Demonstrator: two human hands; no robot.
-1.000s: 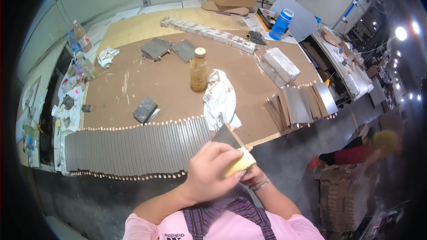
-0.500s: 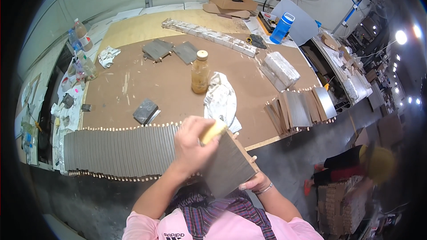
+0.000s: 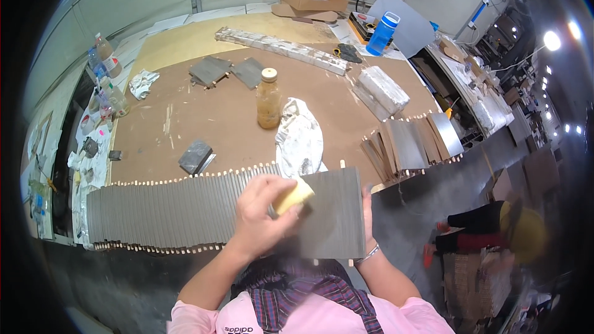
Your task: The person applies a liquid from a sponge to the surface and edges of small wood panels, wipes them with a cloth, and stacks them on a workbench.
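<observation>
My left hand point(image 3: 263, 213) is closed round a yellow sponge point(image 3: 293, 196), which rests against the face of a grey-brown wooden panel point(image 3: 331, 216). Short pale dowels stick out of the panel's upper and lower edges. At the panel's right edge my right hand point(image 3: 367, 219) grips it, thumb at the upper corner and most fingers hidden behind. A long row of similar panels point(image 3: 167, 213) stands packed on edge to the left of the held one. Just beyond the held panel lies a crumpled white cloth point(image 3: 301, 139), beside a bottle of brownish liquid point(image 3: 268, 100).
More panels point(image 3: 405, 145) lean together at the table's right. A dark block point(image 3: 196, 156), two loose panels point(image 3: 210, 71), a whitish bar point(image 3: 281, 51) and a wrapped block point(image 3: 382, 91) lie farther back. A blue bottle point(image 3: 383, 34) stands at the far right. Another person point(image 3: 482, 229) bends at lower right.
The held panel has turned from slanting to nearly square-on, its face more toward me. My right hand has risen along its right side. The sponge has moved slightly down and left across it.
</observation>
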